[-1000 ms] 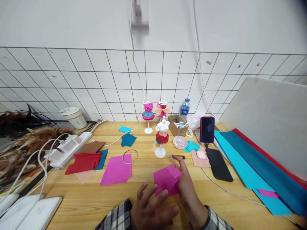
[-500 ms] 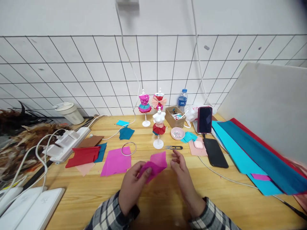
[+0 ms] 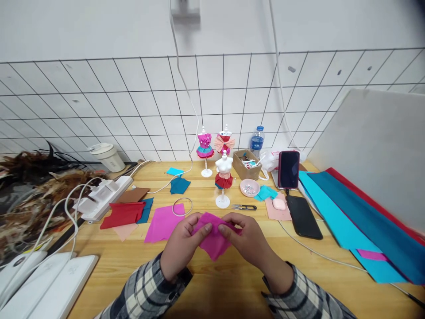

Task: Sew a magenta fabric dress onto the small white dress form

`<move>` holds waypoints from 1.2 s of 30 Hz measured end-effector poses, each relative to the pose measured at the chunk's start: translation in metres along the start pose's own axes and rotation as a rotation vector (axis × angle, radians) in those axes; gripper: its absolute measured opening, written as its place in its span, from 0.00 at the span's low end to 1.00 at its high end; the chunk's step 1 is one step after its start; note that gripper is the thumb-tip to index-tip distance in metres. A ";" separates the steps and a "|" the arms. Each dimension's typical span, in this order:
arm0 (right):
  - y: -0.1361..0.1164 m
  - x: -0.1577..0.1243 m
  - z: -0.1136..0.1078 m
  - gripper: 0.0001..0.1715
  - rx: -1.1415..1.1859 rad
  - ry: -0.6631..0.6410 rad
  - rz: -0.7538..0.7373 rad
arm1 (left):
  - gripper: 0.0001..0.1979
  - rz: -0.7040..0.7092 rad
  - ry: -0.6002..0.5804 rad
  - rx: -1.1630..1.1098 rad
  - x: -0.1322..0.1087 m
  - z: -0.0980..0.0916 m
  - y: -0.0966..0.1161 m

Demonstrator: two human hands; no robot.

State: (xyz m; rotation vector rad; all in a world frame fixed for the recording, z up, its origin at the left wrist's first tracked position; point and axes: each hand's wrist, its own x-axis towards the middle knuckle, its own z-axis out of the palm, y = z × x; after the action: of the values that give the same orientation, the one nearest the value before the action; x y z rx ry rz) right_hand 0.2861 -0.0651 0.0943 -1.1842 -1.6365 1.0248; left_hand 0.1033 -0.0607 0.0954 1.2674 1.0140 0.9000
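Between my two hands is a piece of magenta fabric point(image 3: 215, 243), held above the wooden table with one corner hanging down. My left hand point(image 3: 186, 239) pinches its left side, thumb on top. My right hand point(image 3: 247, 237) grips the right side the same way, the two thumbs close together. Just beyond stands a small white mannequin point(image 3: 224, 165) with a red ruffled skirt and a bare top. Black-handled thread snips point(image 3: 245, 207) lie to its right. More magenta fabric squares point(image 3: 162, 223) lie left of my hands, partly under a metal ring point(image 3: 182, 200).
Two dressed mannequins point(image 3: 205, 144) stand behind. A pink bowl point(image 3: 250, 188), a cardboard box point(image 3: 244, 168), a water bottle point(image 3: 257, 141) and a black phone point(image 3: 303, 217) are on the right, near long fabric strips point(image 3: 341, 212). Red fabric point(image 3: 122, 215) and a power strip point(image 3: 102, 199) lie left.
My right hand has moved left and taken hold of the magenta fabric, which only my left hand held before. The fabric is now spread between both hands. The view has shifted slightly.
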 end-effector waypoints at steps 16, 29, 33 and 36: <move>-0.073 0.067 -0.065 0.07 -0.499 -0.113 -0.378 | 0.36 0.360 -0.406 -0.148 0.183 -0.024 0.039; -0.035 0.064 -0.067 0.07 -0.568 0.156 -0.245 | 0.27 0.421 -0.266 0.167 0.138 0.013 0.026; -0.034 0.038 -0.060 0.06 -0.562 0.198 -0.225 | 0.25 0.330 -0.229 0.102 0.101 0.017 0.021; -0.035 0.023 -0.053 0.08 -0.573 0.207 -0.227 | 0.22 0.333 -0.123 0.176 0.079 0.016 0.023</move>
State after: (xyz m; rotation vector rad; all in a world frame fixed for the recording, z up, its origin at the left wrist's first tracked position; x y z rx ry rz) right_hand 0.3223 -0.0431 0.1466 -1.3694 -1.9016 0.2771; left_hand 0.1438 0.0106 0.1104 1.6537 0.8107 0.9859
